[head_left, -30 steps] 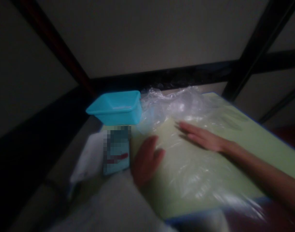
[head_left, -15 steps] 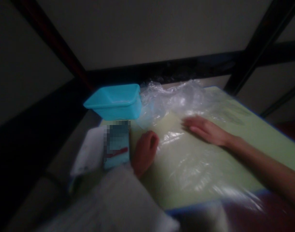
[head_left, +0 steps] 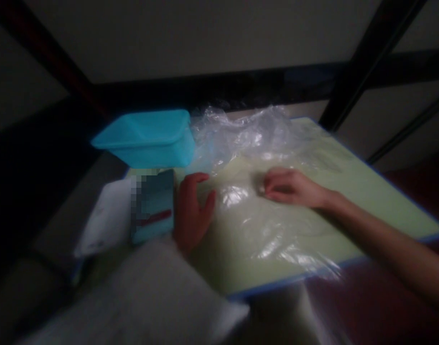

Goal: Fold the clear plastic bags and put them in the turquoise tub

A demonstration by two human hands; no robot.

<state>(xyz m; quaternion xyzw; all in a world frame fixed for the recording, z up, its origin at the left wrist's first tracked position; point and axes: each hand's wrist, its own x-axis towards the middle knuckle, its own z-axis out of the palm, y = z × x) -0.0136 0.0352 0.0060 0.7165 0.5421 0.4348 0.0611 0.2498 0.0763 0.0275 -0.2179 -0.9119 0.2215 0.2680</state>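
Note:
A thin, clear plastic sheet [head_left: 273, 239] lies spread and wrinkled over the pale green tabletop, bunched up toward the back. Over the left part of the table is my left hand [head_left: 194, 211], its thumb and fingers apart in a loose curve with nothing between them. It is beside a teal book-like item [head_left: 156, 194] with a red stripe. My right hand [head_left: 286, 186] rests on or just above the plastic, fingers drawn together. A tiny pale bit shows at its fingertips, too blurred to identify.
A turquoise plastic basin [head_left: 151, 134] stands at the back left of the table [head_left: 377, 211], which has a blue edge. White paper or cloth [head_left: 106, 215] lies left of the teal item. A wall rises behind, and pale fabric fills the lower foreground.
My left hand has opened from a loose curl. My right hand's fingers have closed together after being stretched and blurred. The whole view has shifted, so the table appears farther left.

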